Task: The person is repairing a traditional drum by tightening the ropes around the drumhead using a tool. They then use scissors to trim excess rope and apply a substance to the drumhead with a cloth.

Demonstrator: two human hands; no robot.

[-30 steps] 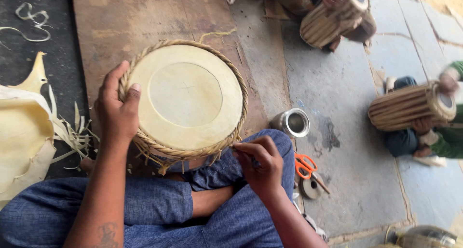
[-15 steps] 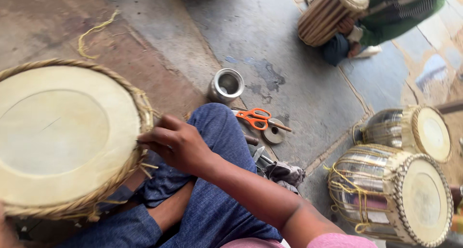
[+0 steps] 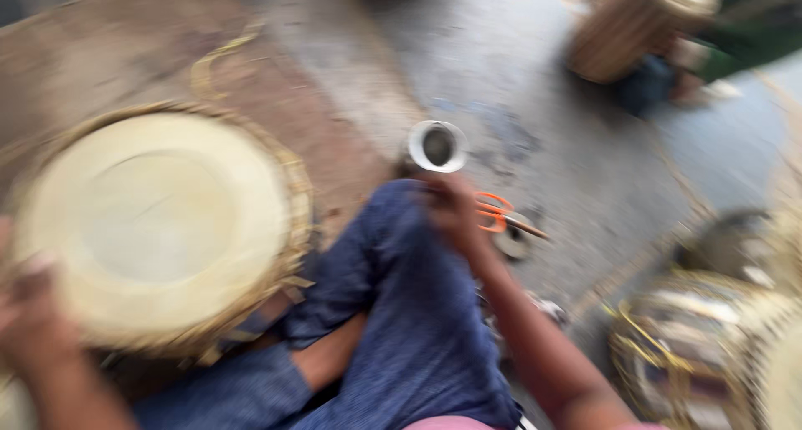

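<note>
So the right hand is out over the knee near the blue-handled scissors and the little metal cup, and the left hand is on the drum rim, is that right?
Not quite: the scissors have orange handles, not blue, as the head view shows. The rest holds: the right hand is out over the knee near them and the metal cup, and the left hand is on the rim of the drum.

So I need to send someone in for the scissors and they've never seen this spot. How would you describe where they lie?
Start from the big pale drum at the seated person's knee, then look past the blue trouser leg to the grey floor. There, just beyond the right hand and below a small metal cup, lie the scissors. Their bright orange handles are the only orange thing nearby.
</note>
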